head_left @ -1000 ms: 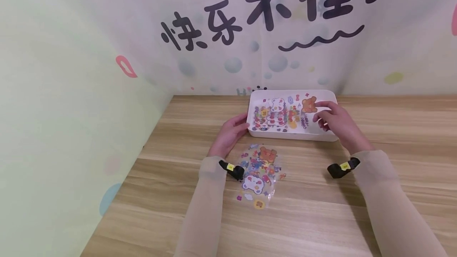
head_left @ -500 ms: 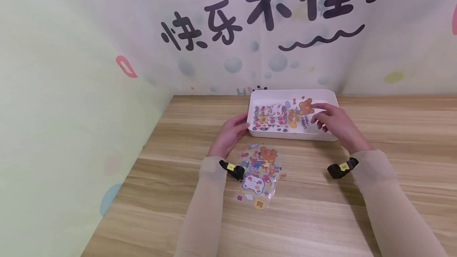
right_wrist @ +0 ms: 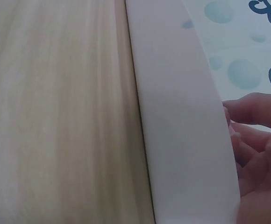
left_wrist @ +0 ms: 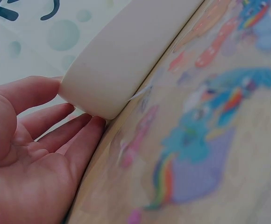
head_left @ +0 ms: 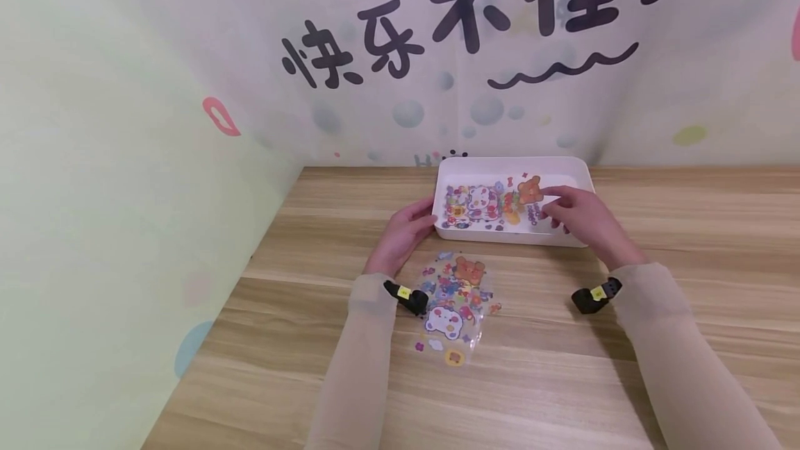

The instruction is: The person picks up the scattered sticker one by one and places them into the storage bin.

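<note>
A white shallow rectangular tray (head_left: 578, 171) stands at the back of the wooden table, with clear sheets of colourful stickers in it. My left hand (head_left: 400, 238) rests against the tray's left end; in the left wrist view its fingertips touch the tray's corner from outside. Over the tray's right half, my right hand (head_left: 584, 214) reaches in and pinches the right edge of a clear sticker sheet (head_left: 530, 190) printed with a brown bear. That sheet overlaps other stickers at the left of the tray. In the right wrist view, the tray's wall (right_wrist: 184, 112) partly hides the curled fingers.
Another clear sticker sheet (head_left: 445, 323), with a white bear and a brown bear, lies on the table (head_left: 544, 380) in front of the tray, beside my left wrist. A printed cloth backdrop (head_left: 369, 137) hangs right behind the tray. A pale wall (head_left: 112, 200) rises at the left.
My right hand has shifted slightly left and down with the bear sticker sheet, which has slid left over the stickers in the tray. The left hand has stayed in place.
</note>
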Action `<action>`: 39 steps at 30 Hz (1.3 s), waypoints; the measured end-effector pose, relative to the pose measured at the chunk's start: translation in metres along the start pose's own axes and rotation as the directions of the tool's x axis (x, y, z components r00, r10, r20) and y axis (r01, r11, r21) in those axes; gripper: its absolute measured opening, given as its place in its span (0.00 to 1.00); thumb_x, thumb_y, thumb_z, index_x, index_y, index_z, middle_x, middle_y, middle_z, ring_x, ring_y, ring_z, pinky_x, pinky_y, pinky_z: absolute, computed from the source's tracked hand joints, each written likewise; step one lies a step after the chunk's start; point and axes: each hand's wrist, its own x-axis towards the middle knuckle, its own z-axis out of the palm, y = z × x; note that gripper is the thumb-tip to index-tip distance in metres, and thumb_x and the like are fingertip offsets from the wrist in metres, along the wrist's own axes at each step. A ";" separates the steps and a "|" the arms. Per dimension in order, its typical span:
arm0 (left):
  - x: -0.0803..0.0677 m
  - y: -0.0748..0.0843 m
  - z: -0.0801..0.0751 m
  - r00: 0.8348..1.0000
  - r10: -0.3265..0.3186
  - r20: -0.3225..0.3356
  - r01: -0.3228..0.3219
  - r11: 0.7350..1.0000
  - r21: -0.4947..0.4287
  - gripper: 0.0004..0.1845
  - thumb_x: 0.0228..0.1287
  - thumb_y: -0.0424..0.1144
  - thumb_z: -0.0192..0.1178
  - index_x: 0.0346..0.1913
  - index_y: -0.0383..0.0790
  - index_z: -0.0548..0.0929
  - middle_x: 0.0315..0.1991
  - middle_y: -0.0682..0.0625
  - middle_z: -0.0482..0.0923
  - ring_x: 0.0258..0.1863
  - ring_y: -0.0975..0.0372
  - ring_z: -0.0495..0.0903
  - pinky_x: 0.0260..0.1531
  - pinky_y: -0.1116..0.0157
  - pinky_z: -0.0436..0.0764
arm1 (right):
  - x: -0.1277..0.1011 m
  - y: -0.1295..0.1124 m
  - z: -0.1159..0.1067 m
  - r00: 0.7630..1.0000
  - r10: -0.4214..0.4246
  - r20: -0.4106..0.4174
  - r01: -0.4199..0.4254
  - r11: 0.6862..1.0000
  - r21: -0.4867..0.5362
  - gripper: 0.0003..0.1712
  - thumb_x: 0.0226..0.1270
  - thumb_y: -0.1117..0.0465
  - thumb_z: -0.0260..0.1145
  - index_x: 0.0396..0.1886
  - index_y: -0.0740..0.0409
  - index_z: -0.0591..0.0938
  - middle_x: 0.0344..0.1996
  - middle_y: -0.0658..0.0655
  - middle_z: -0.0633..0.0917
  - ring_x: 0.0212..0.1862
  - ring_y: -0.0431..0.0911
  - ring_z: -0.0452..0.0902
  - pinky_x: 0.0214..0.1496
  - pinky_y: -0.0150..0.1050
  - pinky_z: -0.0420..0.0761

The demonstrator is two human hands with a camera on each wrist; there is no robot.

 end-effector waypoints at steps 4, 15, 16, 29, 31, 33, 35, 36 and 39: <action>0.005 -0.006 -0.003 1.000 0.004 -0.013 -0.004 1.000 -0.009 0.27 0.62 0.32 0.53 0.64 0.39 0.62 0.64 0.47 0.60 0.61 0.59 0.63 0.58 0.64 0.65 | -0.001 -0.002 0.002 1.000 -0.015 -0.005 0.014 1.000 -0.024 0.28 0.66 0.53 0.52 0.63 0.59 0.63 0.38 0.63 0.79 0.35 0.53 0.71 0.31 0.41 0.73; 0.014 -0.020 -0.006 0.998 0.031 -0.049 -0.031 1.000 -0.001 0.26 0.60 0.34 0.55 0.62 0.42 0.66 0.61 0.50 0.64 0.58 0.62 0.67 0.54 0.68 0.70 | 0.002 0.004 0.005 1.000 -0.015 -0.022 0.013 0.998 -0.060 0.32 0.65 0.54 0.55 0.65 0.61 0.59 0.41 0.63 0.80 0.35 0.51 0.74 0.35 0.37 0.75; 0.014 -0.020 -0.006 0.998 0.029 -0.047 -0.029 1.000 -0.005 0.26 0.60 0.34 0.55 0.62 0.42 0.66 0.61 0.50 0.64 0.58 0.62 0.66 0.54 0.68 0.70 | 0.002 0.004 0.005 1.000 -0.013 -0.025 0.012 0.998 -0.061 0.32 0.65 0.54 0.55 0.65 0.61 0.58 0.41 0.63 0.80 0.35 0.50 0.74 0.35 0.37 0.75; 0.003 -0.003 0.000 1.000 0.002 0.000 -0.002 1.000 0.020 0.27 0.63 0.32 0.51 0.65 0.38 0.60 0.65 0.47 0.57 0.62 0.59 0.61 0.58 0.65 0.65 | 0.003 0.003 0.008 0.999 0.021 -0.044 -0.025 0.995 -0.093 0.35 0.64 0.55 0.56 0.66 0.61 0.54 0.40 0.64 0.80 0.35 0.50 0.75 0.39 0.43 0.76; 0.003 -0.002 0.000 1.000 0.005 0.004 -0.005 1.000 0.020 0.27 0.63 0.32 0.51 0.65 0.37 0.59 0.65 0.46 0.57 0.62 0.59 0.61 0.58 0.64 0.65 | 0.003 0.003 0.008 0.998 0.019 -0.055 -0.024 0.996 -0.090 0.33 0.63 0.56 0.57 0.64 0.60 0.57 0.39 0.63 0.80 0.35 0.50 0.75 0.38 0.42 0.76; 0.003 -0.002 0.000 1.000 0.006 0.006 -0.006 1.000 0.017 0.27 0.63 0.31 0.51 0.65 0.37 0.59 0.66 0.46 0.57 0.62 0.59 0.61 0.58 0.64 0.65 | 0.003 0.003 0.008 0.998 0.023 -0.055 -0.027 0.996 -0.090 0.30 0.63 0.55 0.57 0.61 0.59 0.60 0.38 0.63 0.80 0.34 0.50 0.75 0.37 0.41 0.76; 0.002 -0.002 0.000 1.000 0.006 0.009 -0.006 1.000 0.017 0.27 0.64 0.31 0.50 0.66 0.37 0.59 0.66 0.45 0.56 0.62 0.58 0.60 0.58 0.64 0.65 | 0.004 0.003 0.009 0.999 0.024 -0.047 -0.029 0.995 -0.098 0.25 0.63 0.55 0.58 0.56 0.60 0.64 0.38 0.62 0.80 0.34 0.50 0.75 0.37 0.41 0.76; 0.002 -0.001 0.000 1.000 0.004 0.008 -0.004 1.000 0.017 0.27 0.64 0.31 0.50 0.66 0.37 0.59 0.66 0.45 0.56 0.62 0.59 0.61 0.58 0.64 0.65 | 0.004 0.003 0.009 0.999 0.022 -0.042 -0.026 0.994 -0.103 0.23 0.63 0.54 0.58 0.54 0.61 0.66 0.38 0.62 0.80 0.34 0.50 0.75 0.36 0.41 0.76; 0.001 -0.001 0.000 1.000 0.003 0.006 -0.004 1.000 0.015 0.27 0.64 0.31 0.50 0.66 0.37 0.59 0.66 0.46 0.56 0.62 0.58 0.60 0.58 0.64 0.64 | 0.003 0.002 0.010 1.000 0.016 -0.025 -0.019 0.991 -0.129 0.19 0.63 0.54 0.57 0.48 0.61 0.70 0.37 0.61 0.80 0.35 0.50 0.75 0.37 0.41 0.76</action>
